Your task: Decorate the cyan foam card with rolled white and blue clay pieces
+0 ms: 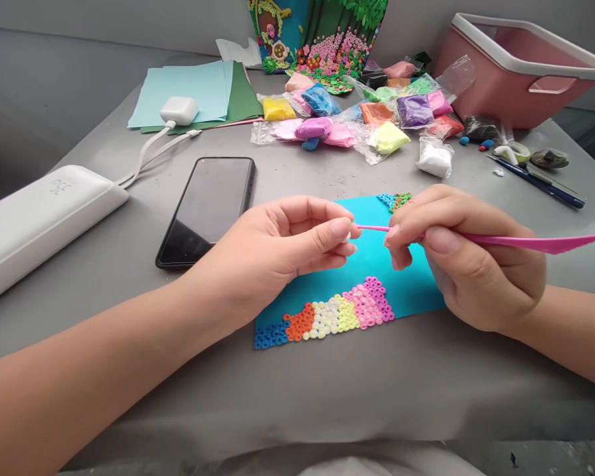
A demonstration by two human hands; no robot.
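Observation:
My left hand (pixel 297 241) is closed in a pinch, with a small bit of white clay (pixel 347 237) showing between thumb and fingers. My right hand (pixel 471 254) grips a pink clay modelling tool (pixel 540 243), whose thin tip reaches the left fingertips. Whether the tip touches the clay is hidden by the fingers. Beneath both hands lies a bright blue sheet (pixel 411 284). Small clay rings (pixel 327 314) in blue, orange, white, yellow, pink and purple cover its near edge. More blue, green and orange rings (pixel 394 201) sit at its far edge.
Left of the sheet are a black phone (pixel 213 205) and a white power bank (pixel 54 218) with a cable. Colored paper (pixel 183 92), bagged clay (pixel 317 129), a decorated picture (pixel 322 39) and a pink basket (pixel 506 79) stand behind. A dark blue pen (pixel 540 182) lies at right.

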